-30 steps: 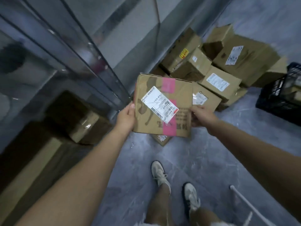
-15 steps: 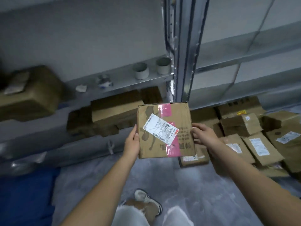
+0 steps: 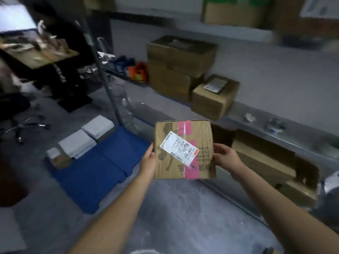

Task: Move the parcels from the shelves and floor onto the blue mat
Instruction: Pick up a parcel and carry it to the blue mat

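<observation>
The person holds a cardboard parcel (image 3: 184,150) in the air between both hands, above the grey floor (image 3: 174,213). The left hand (image 3: 148,160) presses flat against its left edge and the right hand (image 3: 226,157) clasps its right edge, fingers wrapped around the side. A white label (image 3: 178,147) and a pink tape strip (image 3: 189,149) cross the parcel's top. The blue mat (image 3: 99,167) lies on the floor to the left, well apart from the held parcel, with three smaller parcels (image 3: 80,142) lined along its far edge. More boxes (image 3: 180,66) sit on the shelf (image 3: 256,123) behind.
</observation>
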`<action>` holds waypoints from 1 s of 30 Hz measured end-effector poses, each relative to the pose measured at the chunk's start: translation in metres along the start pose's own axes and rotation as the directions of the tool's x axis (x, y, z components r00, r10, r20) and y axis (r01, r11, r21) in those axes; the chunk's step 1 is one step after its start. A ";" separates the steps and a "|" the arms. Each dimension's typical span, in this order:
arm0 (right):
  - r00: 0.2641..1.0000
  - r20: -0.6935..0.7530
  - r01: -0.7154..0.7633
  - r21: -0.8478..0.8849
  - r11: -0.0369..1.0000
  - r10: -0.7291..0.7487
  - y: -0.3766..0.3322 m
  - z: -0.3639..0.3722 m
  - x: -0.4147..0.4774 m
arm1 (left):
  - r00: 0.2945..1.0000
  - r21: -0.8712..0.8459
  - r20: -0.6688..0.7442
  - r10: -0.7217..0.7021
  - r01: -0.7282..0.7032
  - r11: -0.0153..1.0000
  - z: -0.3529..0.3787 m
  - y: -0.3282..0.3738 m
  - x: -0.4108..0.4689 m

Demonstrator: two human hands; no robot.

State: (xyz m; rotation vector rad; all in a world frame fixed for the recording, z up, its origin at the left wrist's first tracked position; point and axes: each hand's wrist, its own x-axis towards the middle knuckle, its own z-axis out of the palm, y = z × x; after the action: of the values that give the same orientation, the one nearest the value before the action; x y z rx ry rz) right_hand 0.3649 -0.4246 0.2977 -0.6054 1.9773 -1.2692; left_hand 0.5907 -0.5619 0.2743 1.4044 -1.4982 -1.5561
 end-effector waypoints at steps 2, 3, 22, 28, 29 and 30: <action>0.996 0.082 0.017 -0.016 1.000 -0.016 -0.031 0.067 0.022 | 0.997 -0.059 -0.076 -0.010 0.006 0.998 -0.062 0.003 0.022; 0.992 0.124 0.024 -0.025 0.999 -0.020 -0.045 0.102 0.032 | 0.993 -0.082 -0.112 -0.019 0.010 0.997 -0.094 0.002 0.033; 0.821 0.571 0.138 -0.217 0.966 0.011 -0.128 0.528 0.177 | 0.789 -0.313 -0.500 -0.356 0.219 0.924 -0.396 -0.074 0.198; 0.769 0.636 0.088 -0.207 0.974 0.066 -0.156 0.605 0.250 | 0.681 -0.409 -0.588 -0.437 0.216 0.887 -0.431 -0.056 0.278; 0.761 0.644 0.074 -0.207 0.975 0.079 -0.159 0.619 0.262 | 0.675 -0.424 -0.583 -0.452 0.222 0.878 -0.439 -0.053 0.291; 0.750 0.655 0.064 -0.208 0.976 0.090 -0.163 0.633 0.274 | 0.675 -0.434 -0.573 -0.465 0.231 0.871 -0.448 -0.051 0.303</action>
State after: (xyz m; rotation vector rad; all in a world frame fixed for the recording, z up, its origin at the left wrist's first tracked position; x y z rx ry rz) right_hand 0.6738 -1.0533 0.1892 -0.9916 1.5018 -0.6726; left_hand 0.9259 -0.9854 0.2134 1.8485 -0.5182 -1.2087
